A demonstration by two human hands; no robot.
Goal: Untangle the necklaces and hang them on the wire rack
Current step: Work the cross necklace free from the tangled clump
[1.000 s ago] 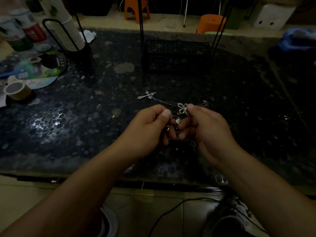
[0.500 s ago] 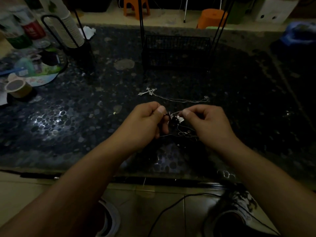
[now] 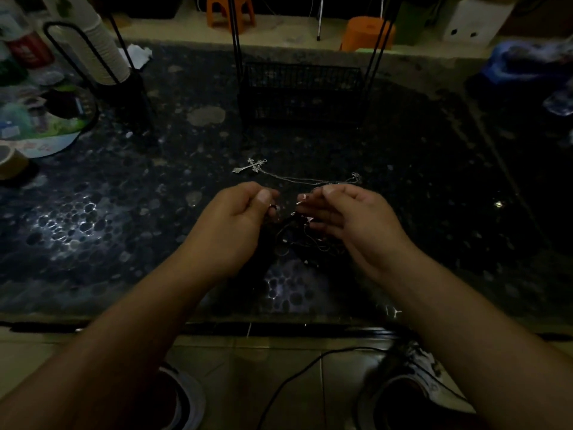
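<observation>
A knot of tangled necklaces [image 3: 297, 235], dark cord and thin silver chain, hangs and lies between my two hands above the dark pebble-pattern table [image 3: 124, 218]. My left hand [image 3: 235, 218] pinches a small ring end of the tangle between thumb and forefinger. My right hand [image 3: 344, 215] holds another strand with curled fingers, thumb on top. A silver cross necklace [image 3: 254, 166] lies flat on the table just beyond my hands, its chain running right. The black wire rack [image 3: 302, 88] stands at the back centre, its tall rods rising out of view.
A black cup holder with stacked paper cups [image 3: 102, 54] stands back left, beside cans, a printed round fan [image 3: 46, 125] and a tape roll [image 3: 11, 161]. A blue bag [image 3: 527, 60] lies back right. Orange stools [image 3: 366, 32] stand beyond the table. A cable [image 3: 297, 377] and my shoes are on the floor.
My hands have drawn slightly apart, spreading the tangle. The butterfly pendant seen by my right hand a second ago is no longer visible. The cross necklace has stayed in place.
</observation>
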